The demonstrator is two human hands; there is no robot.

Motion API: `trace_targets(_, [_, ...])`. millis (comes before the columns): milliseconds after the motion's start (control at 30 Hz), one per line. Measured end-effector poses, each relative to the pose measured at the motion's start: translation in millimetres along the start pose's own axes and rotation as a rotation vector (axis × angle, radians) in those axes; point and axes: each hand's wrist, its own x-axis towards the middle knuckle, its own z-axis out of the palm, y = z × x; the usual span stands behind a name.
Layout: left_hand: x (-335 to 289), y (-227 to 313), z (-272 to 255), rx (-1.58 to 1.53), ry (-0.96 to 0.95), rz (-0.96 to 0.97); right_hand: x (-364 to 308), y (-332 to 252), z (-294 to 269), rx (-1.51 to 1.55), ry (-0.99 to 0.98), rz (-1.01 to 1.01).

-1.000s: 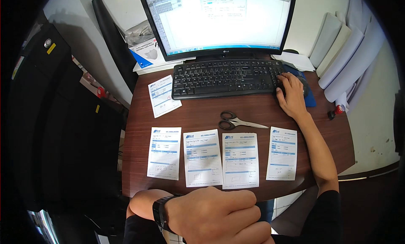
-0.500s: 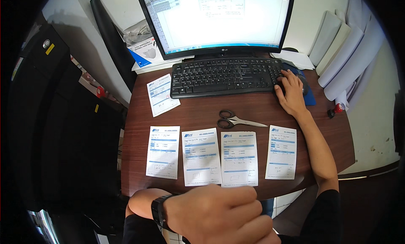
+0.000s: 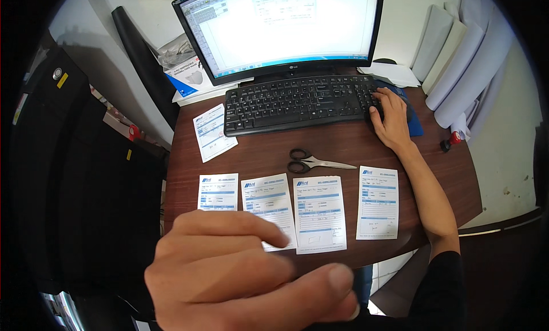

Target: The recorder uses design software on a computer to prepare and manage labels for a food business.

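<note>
My right hand (image 3: 392,116) rests at the right end of a black keyboard (image 3: 294,105), fingers apart on the number keys. Partly behind it sits a dark mouse on a blue pad (image 3: 416,128). My left hand (image 3: 234,268) is raised close to the view, fingers curled in a loose fist and thumb pointing right; nothing shows in it. It hides the lower part of a printed form (image 3: 218,189) and a corner of a second form (image 3: 264,192). Two more forms, one in the middle (image 3: 319,216) and one at right (image 3: 377,202), lie in the same row.
Scissors (image 3: 311,161) lie between keyboard and forms. Another form (image 3: 213,131) touches the keyboard's left end. Behind stands a lit monitor (image 3: 286,39), with a mask box (image 3: 191,76) at left. Paper rolls (image 3: 457,62) and a red-black stamp (image 3: 450,141) are at right.
My left hand has come up and leftward, its thumb now showing and its black wristband out of sight. My right hand stays at the number keys. The view has shifted slightly.
</note>
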Motion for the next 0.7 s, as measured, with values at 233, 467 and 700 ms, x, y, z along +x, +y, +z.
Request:
trace_targets(233, [3,-13,-1,-0.056,0.061,0.258,0,-1,8,0.006,-0.005,0.008])
trace_targets(467, [-3,-71,15,0.204,0.328,-0.221,-4,7,5,0.047,-0.035,0.024])
trace_targets(700, [-110,-248,40,0.635,0.362,-0.561,-2,-8,12,0.079,-0.092,0.014])
